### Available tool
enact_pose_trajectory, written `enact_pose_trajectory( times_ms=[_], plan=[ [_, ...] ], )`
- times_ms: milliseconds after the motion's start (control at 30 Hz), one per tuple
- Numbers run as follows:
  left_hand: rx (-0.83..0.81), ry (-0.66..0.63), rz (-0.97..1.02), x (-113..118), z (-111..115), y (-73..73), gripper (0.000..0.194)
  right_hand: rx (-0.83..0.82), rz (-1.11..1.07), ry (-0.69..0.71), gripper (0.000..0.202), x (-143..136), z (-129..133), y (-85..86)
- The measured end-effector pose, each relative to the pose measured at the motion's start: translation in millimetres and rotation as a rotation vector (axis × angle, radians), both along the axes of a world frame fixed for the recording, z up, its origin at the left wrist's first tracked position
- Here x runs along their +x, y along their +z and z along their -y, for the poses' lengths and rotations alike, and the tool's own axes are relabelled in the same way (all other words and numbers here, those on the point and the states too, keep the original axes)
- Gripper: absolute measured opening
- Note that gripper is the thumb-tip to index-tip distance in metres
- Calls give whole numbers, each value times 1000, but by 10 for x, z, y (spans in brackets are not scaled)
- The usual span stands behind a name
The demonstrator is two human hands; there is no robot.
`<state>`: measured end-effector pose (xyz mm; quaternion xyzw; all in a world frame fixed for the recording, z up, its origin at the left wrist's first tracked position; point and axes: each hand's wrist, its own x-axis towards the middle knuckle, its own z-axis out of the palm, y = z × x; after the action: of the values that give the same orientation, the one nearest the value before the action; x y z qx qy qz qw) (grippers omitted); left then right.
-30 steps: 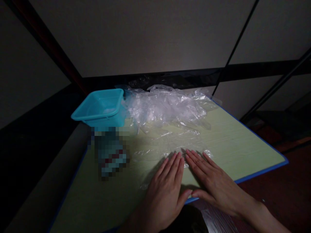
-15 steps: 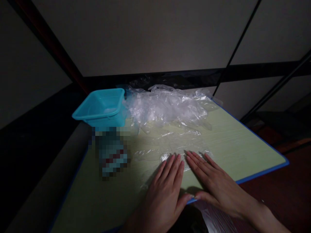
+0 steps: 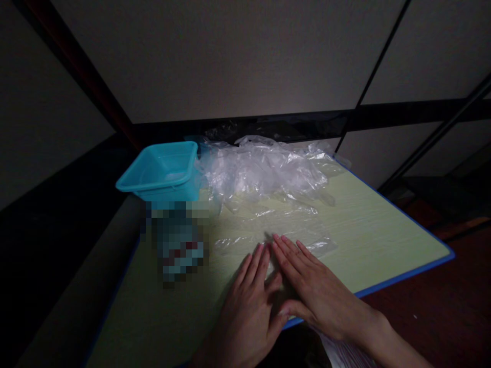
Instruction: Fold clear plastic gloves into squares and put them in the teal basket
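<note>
A thin clear plastic bag or sheet [image 3: 245,245] lies spread flat on the pale yellow-green table [image 3: 387,245], its near part under my fingertips. My left hand [image 3: 247,306] rests palm down at its near edge, fingers stretched out. Beside it, my right hand [image 3: 312,281] lies palm down too, its fingers extended over the plastic and its thumb by the left thumb. Neither hand grips anything. Just beyond the flat plastic is a heap of crumpled clear plastic bags [image 3: 264,168].
A turquoise plastic basin [image 3: 169,193] stands at the table's back left. In front of it is a blurred-out item [image 3: 178,245]. Blue edging [image 3: 406,279] runs round the table. Light panels [image 3: 245,61] with dark strips rise behind it.
My right hand has slid left across the plastic, closer to my left hand. The left hand has shifted slightly left, its fingers more bent. More of the flat plastic's right end now shows.
</note>
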<state>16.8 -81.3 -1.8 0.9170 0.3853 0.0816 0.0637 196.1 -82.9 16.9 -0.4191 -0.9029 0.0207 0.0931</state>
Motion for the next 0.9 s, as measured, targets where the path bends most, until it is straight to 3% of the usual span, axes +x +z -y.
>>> enact_pose_trajectory(
  times_ms=[167, 400, 633, 900],
  plan=[
    [-25, -2, 28, -3, 21, 6, 81, -36, 7, 7, 87, -89, -3, -36],
    [-42, 9, 26, -2, 5, 0, 82, -26, 20, -16, 86, -77, 37, -93],
    [43, -10, 38, -14, -14, 8, 64, 23, 63, -74, 89, 117, 42, -180],
    [-60, -14, 14, -25, -21, 8, 74, 37, 67, -190, 87, 389, 87, -212]
  ],
)
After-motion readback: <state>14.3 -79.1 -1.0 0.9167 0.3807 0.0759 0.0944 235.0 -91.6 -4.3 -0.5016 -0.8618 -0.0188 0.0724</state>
